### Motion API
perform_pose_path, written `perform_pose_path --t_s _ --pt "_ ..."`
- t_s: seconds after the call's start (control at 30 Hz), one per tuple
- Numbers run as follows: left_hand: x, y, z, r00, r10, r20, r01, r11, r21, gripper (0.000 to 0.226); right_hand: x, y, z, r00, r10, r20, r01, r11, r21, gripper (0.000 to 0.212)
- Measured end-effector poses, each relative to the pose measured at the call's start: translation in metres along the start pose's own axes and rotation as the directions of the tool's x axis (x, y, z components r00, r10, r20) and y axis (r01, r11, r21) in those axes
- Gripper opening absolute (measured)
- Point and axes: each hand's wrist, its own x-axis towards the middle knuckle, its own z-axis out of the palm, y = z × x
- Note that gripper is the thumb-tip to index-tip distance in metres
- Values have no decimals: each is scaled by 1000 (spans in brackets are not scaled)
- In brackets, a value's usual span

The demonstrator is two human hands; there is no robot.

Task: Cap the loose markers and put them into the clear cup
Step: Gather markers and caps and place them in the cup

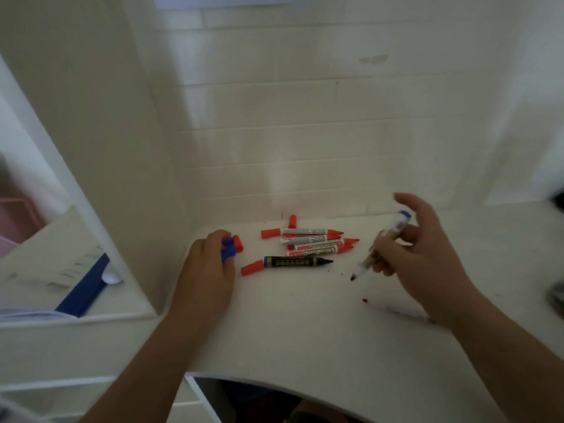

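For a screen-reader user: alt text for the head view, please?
Left hand grips a blue cap; right hand holds an uncapped marker, tip down. Between them on the white desk lie uncapped markers and red caps.

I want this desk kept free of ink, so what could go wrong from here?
The right hand holds an uncapped marker tip-down just above the desk; it may dot the surface. The left hand grips a blue cap beside a red cap, so a mismatch seems possible.
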Motion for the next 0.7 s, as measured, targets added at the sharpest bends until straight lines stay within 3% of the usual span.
perform_pose_path --t_s 0.1,0.2,0.4,0.53,0.7 --pt "-2 35 1 1000 -19 -2 18 960 -278 34 4 17 -15 964 204 -168 -126 914 386 41" --pt "-11 88 20 982 -15 191 119 829 -547 31 8 22 -22 931 321 -173 -151 771 619 21" --pt "-37 150 73 912 10 410 329 581 -745 31 6 29 -35 918 342 -201 -126 730 671 27" --pt "-42 156 83 927 -11 374 323 528 -786 33 6 29 -38 920 341 -195 -135 741 658 25" --pt "-45 157 80 942 18 334 266 568 -779 34 4 33 -30 928 329 -176 -157 772 616 28"
